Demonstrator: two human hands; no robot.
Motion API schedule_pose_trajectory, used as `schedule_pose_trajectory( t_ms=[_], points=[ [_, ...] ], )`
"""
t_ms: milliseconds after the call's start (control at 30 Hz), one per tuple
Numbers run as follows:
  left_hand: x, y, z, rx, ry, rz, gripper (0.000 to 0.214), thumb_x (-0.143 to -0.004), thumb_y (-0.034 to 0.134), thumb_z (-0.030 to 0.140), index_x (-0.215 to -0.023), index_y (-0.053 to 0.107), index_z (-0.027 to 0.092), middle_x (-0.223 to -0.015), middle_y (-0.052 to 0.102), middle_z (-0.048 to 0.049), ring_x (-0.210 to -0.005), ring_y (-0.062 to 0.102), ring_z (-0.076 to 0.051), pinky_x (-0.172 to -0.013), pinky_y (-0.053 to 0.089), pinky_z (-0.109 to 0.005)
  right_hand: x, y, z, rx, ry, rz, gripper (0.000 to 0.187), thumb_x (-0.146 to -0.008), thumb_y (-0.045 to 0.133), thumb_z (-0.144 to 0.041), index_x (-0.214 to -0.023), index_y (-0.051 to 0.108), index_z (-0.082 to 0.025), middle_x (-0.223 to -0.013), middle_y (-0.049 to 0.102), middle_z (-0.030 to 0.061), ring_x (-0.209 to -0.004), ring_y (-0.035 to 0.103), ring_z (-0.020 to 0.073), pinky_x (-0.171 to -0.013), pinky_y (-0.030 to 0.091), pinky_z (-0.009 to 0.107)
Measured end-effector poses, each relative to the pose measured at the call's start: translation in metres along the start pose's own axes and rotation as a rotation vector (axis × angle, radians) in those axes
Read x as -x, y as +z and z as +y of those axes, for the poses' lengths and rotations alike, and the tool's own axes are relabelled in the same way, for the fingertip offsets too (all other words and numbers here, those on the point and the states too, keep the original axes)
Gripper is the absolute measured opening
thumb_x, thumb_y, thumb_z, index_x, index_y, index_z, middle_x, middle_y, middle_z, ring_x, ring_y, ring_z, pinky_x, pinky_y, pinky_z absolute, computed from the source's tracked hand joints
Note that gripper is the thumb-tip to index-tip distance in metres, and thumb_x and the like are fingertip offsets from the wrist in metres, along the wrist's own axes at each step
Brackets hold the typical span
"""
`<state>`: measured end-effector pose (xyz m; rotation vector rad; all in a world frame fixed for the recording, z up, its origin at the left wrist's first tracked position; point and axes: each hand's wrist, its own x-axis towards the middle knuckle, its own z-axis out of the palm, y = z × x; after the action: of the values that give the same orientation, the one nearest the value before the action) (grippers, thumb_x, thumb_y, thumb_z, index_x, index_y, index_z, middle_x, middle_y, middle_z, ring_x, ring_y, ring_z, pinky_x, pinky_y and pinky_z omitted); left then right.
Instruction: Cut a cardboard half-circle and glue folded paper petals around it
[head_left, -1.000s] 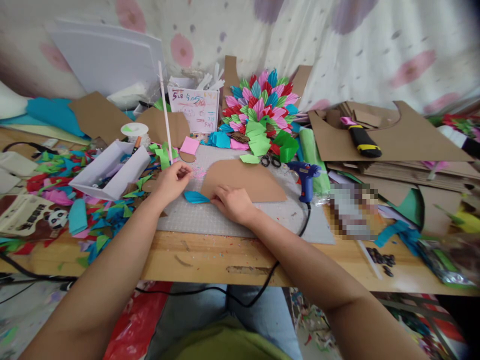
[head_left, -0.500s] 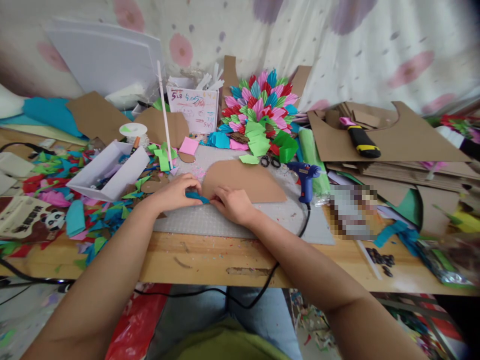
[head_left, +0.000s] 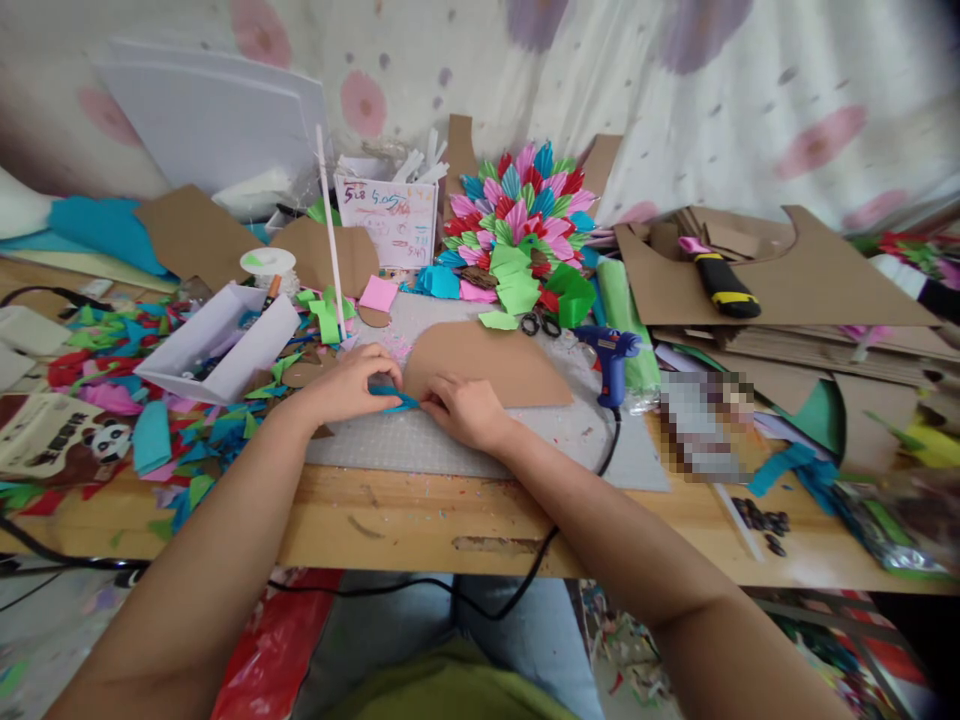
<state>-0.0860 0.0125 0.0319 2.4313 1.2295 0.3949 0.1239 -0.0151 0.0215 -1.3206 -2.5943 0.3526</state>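
Between my two hands a small piece of blue crepe paper (head_left: 396, 402) is pinched just above the grey cutting mat (head_left: 390, 445). My left hand (head_left: 356, 383) curls around its left end, thumb and fingers closed on it. At the other end, the fingers of my right hand (head_left: 461, 408) press together on the paper. My right hand also rests over the lower left edge of a rounded brown cardboard piece (head_left: 502, 365), which lies flat on the mat. A blue glue gun (head_left: 611, 360) stands to the right of that cardboard, and scissors (head_left: 541, 323) lie behind it.
Paper scraps (head_left: 225, 430) and a white open box (head_left: 217, 345) crowd the left side. A colourful paper-petal piece (head_left: 525, 200) stands at the back. Stacked cardboard with a yellow-black cutter (head_left: 724, 285) is on the right. A black cord (head_left: 517, 590) hangs below the table edge.
Both hands stay in nearly the same place. The blue crepe paper has shifted a little between the fingers and looks flatter and more spread out.
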Motion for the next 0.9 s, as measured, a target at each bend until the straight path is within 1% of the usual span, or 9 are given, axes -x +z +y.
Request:
schedule_pose_trajectory(
  t_ms=[133, 200, 300, 467, 533, 633, 767, 833, 900],
  points=[
    [0.000, 0.000, 0.000, -0.024, -0.012, -0.023, 0.025, -0.068, 0.064, 0.040, -0.085, 0.060, 0.022, -0.096, 0.055, -0.0017, -0.095, 0.050, -0.020, -0.086, 0.038, -0.035, 0.000, 0.002, 0.001, -0.024, 0.004, 0.004, 0.017, -0.089, 0.047, -0.028, -0.093, 0.061, -0.018, -0.094, 0.064, 0.0044, -0.085, 0.058, 0.0146, -0.062, 0.033, 0.024],
    [0.000, 0.000, 0.000, 0.022, 0.006, 0.024, 0.025, -0.070, 0.062, 0.040, -0.087, 0.059, 0.022, -0.098, 0.056, -0.0022, -0.097, 0.050, -0.020, -0.087, 0.038, -0.036, 0.000, 0.003, 0.002, -0.075, 0.008, 0.016, 0.016, -0.088, 0.049, -0.029, -0.092, 0.060, -0.018, -0.092, 0.063, 0.0037, -0.082, 0.058, 0.0137, -0.062, 0.034, 0.023],
    [-0.002, -0.001, -0.002, 0.128, 0.021, 0.217, 0.021, -0.076, 0.056, 0.037, -0.090, 0.056, 0.021, -0.098, 0.057, -0.0029, -0.099, 0.051, -0.019, -0.090, 0.039, -0.036, 0.001, 0.002, 0.009, -0.179, 0.043, 0.076, 0.013, -0.086, 0.052, -0.028, -0.091, 0.060, -0.019, -0.088, 0.063, 0.0024, -0.074, 0.057, 0.0119, -0.061, 0.035, 0.023],
    [-0.006, 0.001, -0.010, 0.162, -0.175, 0.549, 0.018, -0.075, 0.054, 0.030, -0.091, 0.053, 0.022, -0.097, 0.057, -0.0030, -0.097, 0.053, -0.019, -0.090, 0.041, -0.036, 0.002, -0.007, 0.036, -0.263, 0.134, 0.296, 0.011, -0.084, 0.051, -0.024, -0.089, 0.059, -0.020, -0.084, 0.061, 0.0019, -0.076, 0.056, 0.0129, -0.066, 0.040, 0.024],
    [-0.007, 0.003, -0.013, 0.137, -0.212, 0.602, 0.017, -0.074, 0.055, 0.027, -0.091, 0.053, 0.023, -0.097, 0.057, -0.0032, -0.096, 0.052, -0.019, -0.090, 0.042, -0.036, 0.001, -0.011, 0.052, -0.289, 0.222, 0.398, 0.016, -0.085, 0.048, -0.027, -0.093, 0.059, -0.019, -0.091, 0.060, 0.0043, -0.074, 0.056, 0.0128, -0.068, 0.043, 0.026],
    [-0.008, 0.005, -0.015, 0.081, -0.196, 0.616, 0.017, -0.073, 0.054, 0.025, -0.090, 0.054, 0.023, -0.096, 0.056, -0.0034, -0.098, 0.052, -0.020, -0.091, 0.041, -0.037, -0.002, -0.016, 0.074, -0.266, 0.378, 0.484, 0.024, -0.084, 0.049, -0.030, -0.100, 0.061, -0.016, -0.118, 0.050, 0.0118, -0.081, 0.058, 0.0148, -0.073, 0.047, 0.031],
    [-0.011, 0.006, -0.017, 0.027, -0.147, 0.643, 0.014, -0.074, 0.052, 0.024, -0.087, 0.055, 0.023, -0.095, 0.056, -0.0033, -0.099, 0.051, -0.021, -0.093, 0.040, -0.038, -0.007, -0.020, 0.090, -0.045, 0.378, 0.344, 0.027, -0.077, 0.058, -0.026, -0.100, 0.066, -0.014, -0.135, 0.040, 0.0153, -0.115, 0.045, 0.0282, -0.097, 0.038, 0.043],
    [-0.011, 0.006, -0.018, 0.005, -0.150, 0.651, 0.014, -0.074, 0.052, 0.023, -0.087, 0.056, 0.023, -0.095, 0.055, -0.0035, -0.099, 0.051, -0.021, -0.093, 0.040, -0.038, -0.011, -0.022, 0.093, 0.030, 0.343, 0.248, 0.025, -0.078, 0.058, -0.025, -0.098, 0.067, -0.013, -0.133, 0.045, 0.0158, -0.118, 0.041, 0.0299, -0.101, 0.033, 0.045],
    [-0.011, 0.005, -0.019, -0.013, -0.163, 0.662, 0.014, -0.073, 0.052, 0.023, -0.086, 0.057, 0.023, -0.095, 0.054, -0.0041, -0.099, 0.051, -0.021, -0.092, 0.040, -0.038, -0.015, -0.025, 0.094, 0.046, 0.315, 0.188, 0.026, -0.080, 0.055, -0.022, -0.101, 0.066, -0.012, -0.128, 0.051, 0.0159, -0.116, 0.045, 0.0277, -0.101, 0.033, 0.044]
  ],
)
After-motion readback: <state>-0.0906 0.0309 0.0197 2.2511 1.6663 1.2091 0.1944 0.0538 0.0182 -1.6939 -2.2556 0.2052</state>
